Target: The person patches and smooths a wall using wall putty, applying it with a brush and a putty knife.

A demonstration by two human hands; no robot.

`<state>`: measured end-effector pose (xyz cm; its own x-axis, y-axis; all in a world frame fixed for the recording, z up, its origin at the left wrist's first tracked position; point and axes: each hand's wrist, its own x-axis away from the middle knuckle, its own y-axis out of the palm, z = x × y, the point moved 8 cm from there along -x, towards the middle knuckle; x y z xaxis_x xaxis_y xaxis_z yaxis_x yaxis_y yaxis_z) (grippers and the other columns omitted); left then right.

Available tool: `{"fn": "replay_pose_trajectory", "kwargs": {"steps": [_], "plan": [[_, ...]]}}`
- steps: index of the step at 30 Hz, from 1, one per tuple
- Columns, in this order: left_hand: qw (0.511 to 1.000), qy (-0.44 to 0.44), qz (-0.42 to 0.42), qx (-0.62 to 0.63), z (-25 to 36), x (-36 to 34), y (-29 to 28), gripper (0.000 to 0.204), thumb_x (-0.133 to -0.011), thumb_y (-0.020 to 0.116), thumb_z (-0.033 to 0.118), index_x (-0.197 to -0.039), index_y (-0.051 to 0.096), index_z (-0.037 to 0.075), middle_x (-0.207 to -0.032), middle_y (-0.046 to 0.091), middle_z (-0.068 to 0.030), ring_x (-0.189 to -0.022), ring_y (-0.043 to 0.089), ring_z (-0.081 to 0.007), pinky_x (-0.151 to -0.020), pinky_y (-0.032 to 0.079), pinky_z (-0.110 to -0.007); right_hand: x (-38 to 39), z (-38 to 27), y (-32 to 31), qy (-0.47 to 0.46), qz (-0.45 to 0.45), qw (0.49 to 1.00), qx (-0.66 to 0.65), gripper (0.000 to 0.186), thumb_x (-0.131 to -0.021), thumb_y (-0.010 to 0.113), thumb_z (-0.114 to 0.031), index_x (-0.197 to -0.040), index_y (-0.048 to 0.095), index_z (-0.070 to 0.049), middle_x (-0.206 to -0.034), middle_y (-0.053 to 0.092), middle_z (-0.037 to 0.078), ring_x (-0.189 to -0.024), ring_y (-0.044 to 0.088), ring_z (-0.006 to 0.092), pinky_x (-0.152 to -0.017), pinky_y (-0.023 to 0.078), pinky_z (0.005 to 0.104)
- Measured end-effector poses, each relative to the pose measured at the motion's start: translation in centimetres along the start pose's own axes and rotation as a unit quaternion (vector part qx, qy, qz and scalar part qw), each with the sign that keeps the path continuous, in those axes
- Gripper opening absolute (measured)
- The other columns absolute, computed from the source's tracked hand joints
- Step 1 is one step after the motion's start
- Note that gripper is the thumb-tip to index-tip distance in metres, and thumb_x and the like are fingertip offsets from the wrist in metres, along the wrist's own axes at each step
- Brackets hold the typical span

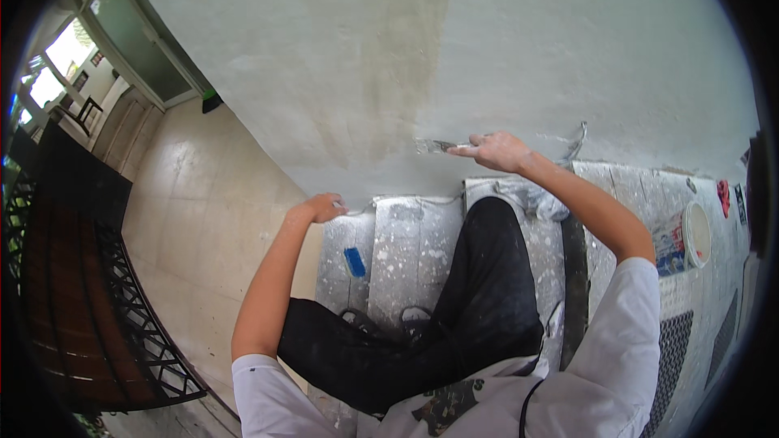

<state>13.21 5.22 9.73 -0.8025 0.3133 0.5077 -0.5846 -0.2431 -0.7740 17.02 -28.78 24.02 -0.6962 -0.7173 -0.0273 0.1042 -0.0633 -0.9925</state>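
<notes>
My right hand (501, 151) is closed around a putty knife (436, 146), its blade flat against the pale plastered wall (308, 57). A darker, damp-looking patch (406, 40) runs down the wall by the blade. At the wall's lower left corner is my left hand (326, 208), fingers curled in. Whatever those fingers may hold is too small to make out. Below that hand a small blue rectangular block (355, 262) lies on the white-spattered step (406, 264).
A white bucket (696, 235) stands at the right beyond my arm. Crumpled plastic (535, 199) lies along the wall's foot. Dark metal railing (138, 300) and a brown panel (65, 300) are at the left, beside a tiled floor (191, 162). My bent legs occupy the middle.
</notes>
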Motion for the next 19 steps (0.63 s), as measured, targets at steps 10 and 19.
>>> {"fn": "replay_pose_trajectory", "kwargs": {"steps": [10,19], "plan": [[1.0,-0.002,0.003,-0.008,0.2,0.5,-1.1,0.045,-0.087,0.054,0.039,-0.114,0.057,0.004,-0.108,0.062,-0.018,-0.103,0.058,-0.0279,-0.088,0.045,-0.035,10.7,-4.7,4.4,0.111,-0.04,0.422,-0.899,0.063,-0.088,0.045,-0.025,-0.143,0.019,-0.009,-0.069,0.055,0.011,-0.042,0.048,0.0112,-0.03,0.034,0.02],[0.993,-0.013,-0.096,0.072,3.9,-3.8,2.2,0.039,-0.084,0.057,0.037,-0.109,0.059,0.007,-0.105,0.063,-0.0164,-0.095,0.059,-0.0238,-0.084,0.045,-0.035,21.2,-3.2,5.5,0.166,0.071,0.39,-0.903,0.068,-0.088,0.048,-0.031,-0.144,0.012,-0.018,-0.069,0.05,0.01,-0.044,0.046,0.0127,-0.032,0.037,0.0212]]}}
